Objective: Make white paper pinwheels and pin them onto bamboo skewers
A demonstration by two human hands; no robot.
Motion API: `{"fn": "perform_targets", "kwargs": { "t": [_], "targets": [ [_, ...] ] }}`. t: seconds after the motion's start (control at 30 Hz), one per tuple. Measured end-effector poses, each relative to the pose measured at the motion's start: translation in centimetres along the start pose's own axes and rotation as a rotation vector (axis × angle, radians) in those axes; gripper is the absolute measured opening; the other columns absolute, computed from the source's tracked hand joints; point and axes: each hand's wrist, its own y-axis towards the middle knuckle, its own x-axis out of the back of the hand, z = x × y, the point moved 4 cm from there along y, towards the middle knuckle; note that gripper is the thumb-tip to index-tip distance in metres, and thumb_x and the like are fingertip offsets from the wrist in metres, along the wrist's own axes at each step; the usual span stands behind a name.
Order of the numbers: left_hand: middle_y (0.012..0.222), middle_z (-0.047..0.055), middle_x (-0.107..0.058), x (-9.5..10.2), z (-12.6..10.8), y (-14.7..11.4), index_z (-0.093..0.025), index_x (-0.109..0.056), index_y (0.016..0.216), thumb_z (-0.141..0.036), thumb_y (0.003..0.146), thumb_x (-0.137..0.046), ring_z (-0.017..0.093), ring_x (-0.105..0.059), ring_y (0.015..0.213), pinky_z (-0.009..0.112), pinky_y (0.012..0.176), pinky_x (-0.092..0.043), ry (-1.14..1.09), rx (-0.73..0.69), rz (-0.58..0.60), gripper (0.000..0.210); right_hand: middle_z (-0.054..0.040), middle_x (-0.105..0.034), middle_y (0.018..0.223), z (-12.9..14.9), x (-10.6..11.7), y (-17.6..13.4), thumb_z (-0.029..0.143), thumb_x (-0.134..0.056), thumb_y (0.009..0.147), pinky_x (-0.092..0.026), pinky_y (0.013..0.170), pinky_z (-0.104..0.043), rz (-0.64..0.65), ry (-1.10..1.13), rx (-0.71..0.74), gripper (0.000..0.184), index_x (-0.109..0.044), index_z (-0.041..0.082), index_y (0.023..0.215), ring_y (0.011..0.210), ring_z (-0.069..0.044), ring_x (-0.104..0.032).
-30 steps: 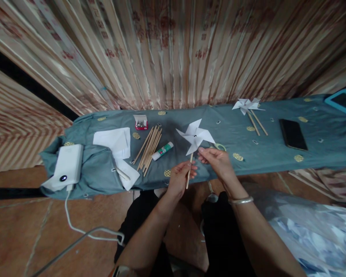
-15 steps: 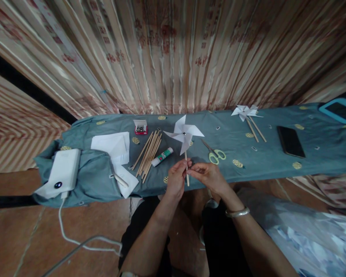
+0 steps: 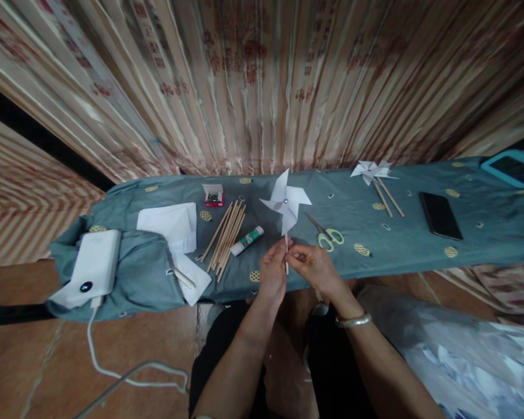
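A white paper pinwheel with a shiny pin at its centre stands upright on a thin wooden stick. My left hand pinches the stick below the blades. My right hand, a silver bangle on its wrist, has its fingertips closed on the same stick from the right. Left of the hands lie a glue stick and a bundle of several wooden sticks. Scissors with green handles rest just beyond my right hand. Behind the bundle sits an open red box of pins.
White paper sheets and a pen-like tool lie at the left, beside a white power bank with a cable. Finished pinwheels, a black phone and a blue-framed device are at the right. A plastic bag stands below the table.
The pinwheel and both hands have shifted slightly to the right. Its blades have turned a little. Both hands keep hold of the stick.
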Motion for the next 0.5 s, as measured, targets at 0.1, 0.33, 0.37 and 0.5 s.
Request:
{"fn": "perform_targets", "kwargs": {
  "t": [0.1,0.33,0.37,0.5],
  "targets": [
    [0.091,0.005,-0.075,0.0,0.1,0.0,-0.016,-0.075,0.086,-0.028,0.067,-0.082,0.016,-0.068,0.093,0.028,0.092,-0.046,-0.003,-0.008,0.002,0.023,0.001,-0.062,0.053,0.0,1.4,0.6,0.037,-0.057,0.083,-0.036,0.052,-0.025,-0.083,-0.018,0.001,0.026,-0.069,0.022,0.064,0.05,-0.014,-0.054],
    [0.101,0.009,-0.076,0.1,0.4,-0.3,-0.018,-0.076,0.091,-0.029,0.069,-0.081,0.018,-0.068,0.101,0.029,0.091,-0.046,0.054,-0.005,0.002,0.025,-0.0066,-0.074,0.069,-1.3,9.1,5.2,0.041,-0.061,0.084,-0.041,0.059,-0.03,-0.374,-0.384,-0.16,0.026,-0.077,0.022,0.077,0.065,-0.022,-0.066],
    [0.101,0.009,-0.076,0.2,0.3,-0.4,-0.018,-0.076,0.09,-0.03,0.068,-0.081,0.018,-0.068,0.101,0.029,0.09,-0.046,0.058,-0.005,0.005,0.026,-0.0091,-0.075,0.075,-1.9,10.2,6.2,0.039,-0.06,0.084,-0.043,0.062,-0.031,-0.381,-0.46,-0.18,0.026,-0.078,0.02,0.081,0.07,-0.024,-0.068],
    [0.1,0.009,-0.076,0.5,-0.2,-0.7,-0.018,-0.076,0.09,-0.031,0.065,-0.083,0.017,-0.069,0.097,0.028,0.087,-0.047,0.08,0.017,0.013,0.029,-0.0185,-0.075,0.086,-5.9,14.1,9.0,0.033,-0.059,0.086,-0.049,0.073,-0.038,-0.307,-0.794,-0.291,0.028,-0.078,0.013,0.092,0.084,-0.031,-0.071]
  ]
}}
